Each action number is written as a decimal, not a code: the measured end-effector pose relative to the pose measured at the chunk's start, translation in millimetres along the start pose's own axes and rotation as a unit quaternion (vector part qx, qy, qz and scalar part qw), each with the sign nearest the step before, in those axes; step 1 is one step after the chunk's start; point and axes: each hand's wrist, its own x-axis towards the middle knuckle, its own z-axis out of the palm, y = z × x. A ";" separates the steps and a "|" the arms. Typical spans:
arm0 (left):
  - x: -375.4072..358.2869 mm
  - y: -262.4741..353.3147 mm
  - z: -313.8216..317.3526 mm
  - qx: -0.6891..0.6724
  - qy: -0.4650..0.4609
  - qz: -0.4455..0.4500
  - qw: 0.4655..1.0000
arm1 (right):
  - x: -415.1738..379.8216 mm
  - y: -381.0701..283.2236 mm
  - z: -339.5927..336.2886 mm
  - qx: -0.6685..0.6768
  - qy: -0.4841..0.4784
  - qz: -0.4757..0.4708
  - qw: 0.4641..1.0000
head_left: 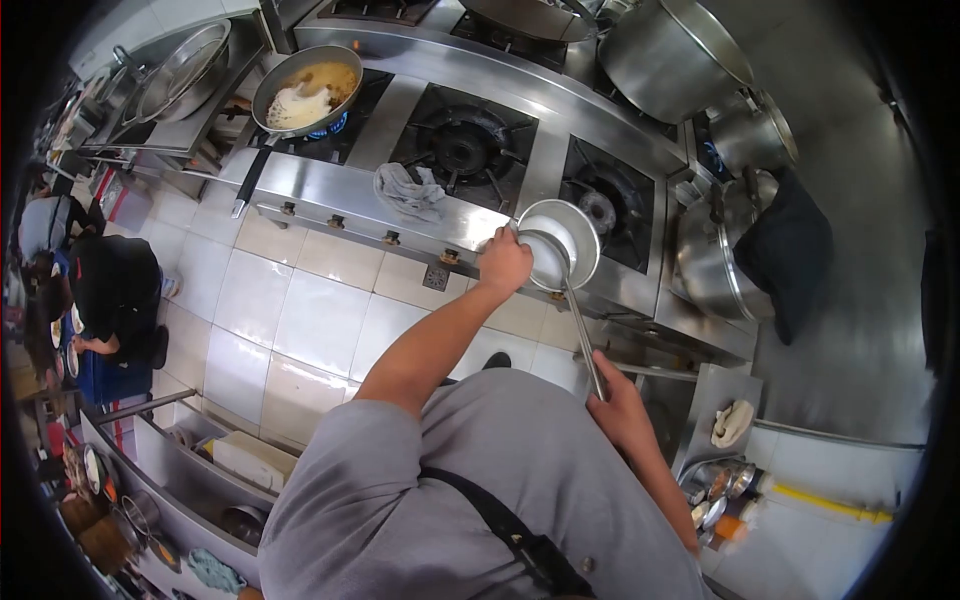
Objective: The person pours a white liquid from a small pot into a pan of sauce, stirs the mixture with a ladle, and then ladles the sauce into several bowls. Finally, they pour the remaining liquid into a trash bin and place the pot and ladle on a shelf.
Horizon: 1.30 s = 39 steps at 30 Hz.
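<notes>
My left hand (505,262) is closed on the near-left rim of a round metal pot (594,262) at the front edge of the stove. Inside the pot is something white, partly covered by the bowl of a ladle (582,335). My right hand (622,405) grips the lower end of the ladle's long handle, which slants down over the pot's rim. A crumpled grey cloth (410,192) lies on the stove's front edge, left of the pot. Further left, a frying pan (262,100) with brownish liquid and a creamy white patch sits over a blue flame.
Bare burners (463,150) lie behind the pot and cloth. Large steel pots (672,65) stand at the back right; a dark cloth (790,250) drapes over another. A person in black (112,285) bends over plates at far left. Open drawers (190,470) stand lower left.
</notes>
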 end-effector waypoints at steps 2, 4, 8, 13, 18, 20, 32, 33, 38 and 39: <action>0.4 -0.5 1.5 0.004 0.005 0.002 1.000 | 1.8 9.9 2.0 0.003 0.007 -0.011 1.000; -0.1 0.9 -1.0 0.007 0.010 0.004 1.000 | 3.3 9.9 2.1 0.007 0.014 -0.021 1.000; -1.6 4.1 -5.0 -0.002 -0.006 -0.010 1.000 | 1.1 -15.3 -5.7 -0.043 0.015 0.003 0.999; -2.2 4.2 -2.8 -0.009 0.012 -0.009 1.000 | 15.5 10.7 4.7 -0.104 0.077 -0.106 0.986; -0.7 0.1 1.6 -0.010 0.015 -0.003 1.000 | 20.1 -1.0 3.1 -0.132 0.072 -0.037 0.988; -0.9 0.9 0.2 -0.006 0.010 -0.004 1.000 | 19.2 -17.9 -1.6 -0.132 0.051 0.008 0.990; -1.8 3.1 -2.6 -0.007 0.007 -0.006 1.000 | 12.8 -2.2 0.9 -0.126 0.067 -0.041 0.989; -1.0 1.7 -0.8 -0.006 0.011 -0.004 1.000 | 9.9 -4.6 0.5 -0.127 0.056 -0.027 0.990; -1.7 3.6 -3.0 -0.006 0.005 -0.004 1.000 | 0.0 -3.0 3.8 -0.110 0.035 -0.038 0.993; -2.1 4.1 -3.8 -0.007 0.010 -0.001 1.000 | -0.4 -2.0 4.2 -0.092 0.027 -0.051 0.994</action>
